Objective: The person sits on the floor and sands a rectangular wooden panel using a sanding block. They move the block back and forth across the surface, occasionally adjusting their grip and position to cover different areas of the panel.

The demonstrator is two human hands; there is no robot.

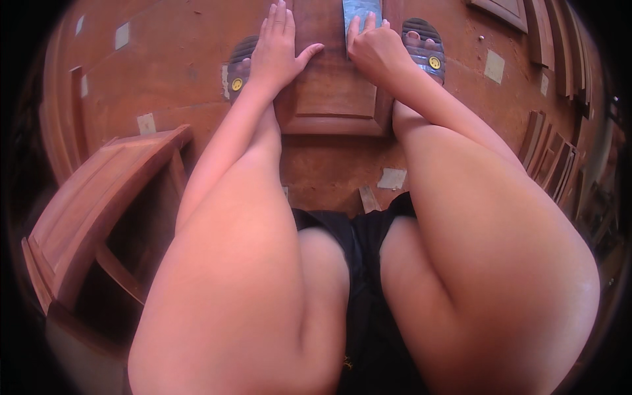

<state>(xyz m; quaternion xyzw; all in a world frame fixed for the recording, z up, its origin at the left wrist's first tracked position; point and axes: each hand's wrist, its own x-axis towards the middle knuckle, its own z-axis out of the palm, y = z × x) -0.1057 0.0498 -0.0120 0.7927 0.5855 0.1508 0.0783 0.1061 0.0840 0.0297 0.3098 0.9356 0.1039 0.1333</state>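
I squat over a reddish-brown wooden panel [332,99] with a raised moulded edge, lying on the floor between my feet. My left hand [280,46] lies flat on the panel's left part, fingers stretched forward and thumb spread. My right hand [374,49] is curled around a grey sheet of sandpaper [361,10] and presses it on the panel's top. My knees and thighs fill the lower half of the view and hide the panel's near side.
A wooden cabinet frame [99,204] stands at the left. Stacked wooden panels [553,158] lean at the right, another panel [503,10] at the top right. My sandals [424,46] flank the panel. Small paper scraps [392,178] dot the dusty floor.
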